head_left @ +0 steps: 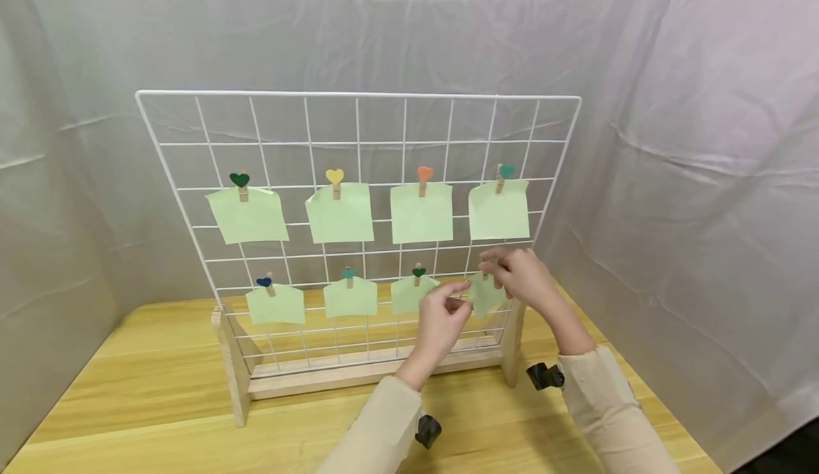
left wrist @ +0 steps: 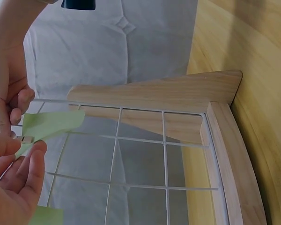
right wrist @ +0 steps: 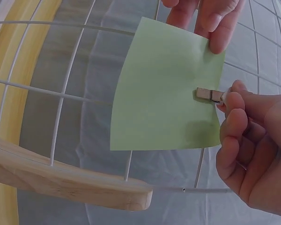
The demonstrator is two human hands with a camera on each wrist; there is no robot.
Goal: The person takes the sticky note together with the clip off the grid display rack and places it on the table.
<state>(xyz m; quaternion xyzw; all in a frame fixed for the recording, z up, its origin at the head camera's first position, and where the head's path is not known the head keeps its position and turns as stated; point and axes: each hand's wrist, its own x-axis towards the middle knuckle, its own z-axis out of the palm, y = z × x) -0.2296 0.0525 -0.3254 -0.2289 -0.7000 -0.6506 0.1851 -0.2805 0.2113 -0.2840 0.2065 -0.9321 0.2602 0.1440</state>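
Observation:
My right hand (head_left: 526, 275) pinches a small wooden clothespin (right wrist: 205, 93) between thumb and fingers, its far end hidden by the fingertips. The clothespin bites the edge of a pale green paper note (right wrist: 166, 93) at the lower right of the white wire grid (head_left: 380, 256). My left hand (head_left: 441, 320) pinches the left edge of this same note, with some fingers behind the paper in the right wrist view. Just left of it, another green note (head_left: 409, 295) hangs from a clothespin with a dark green heart (head_left: 419, 271), partly covered by my left hand.
Several more green notes, such as the upper right note (head_left: 499, 211), hang in two rows by heart-topped clothespins. The grid stands in a wooden base (head_left: 320, 380) on a wood-grain table (head_left: 128, 417). A grey cloth (head_left: 409, 40) hangs behind and at the sides.

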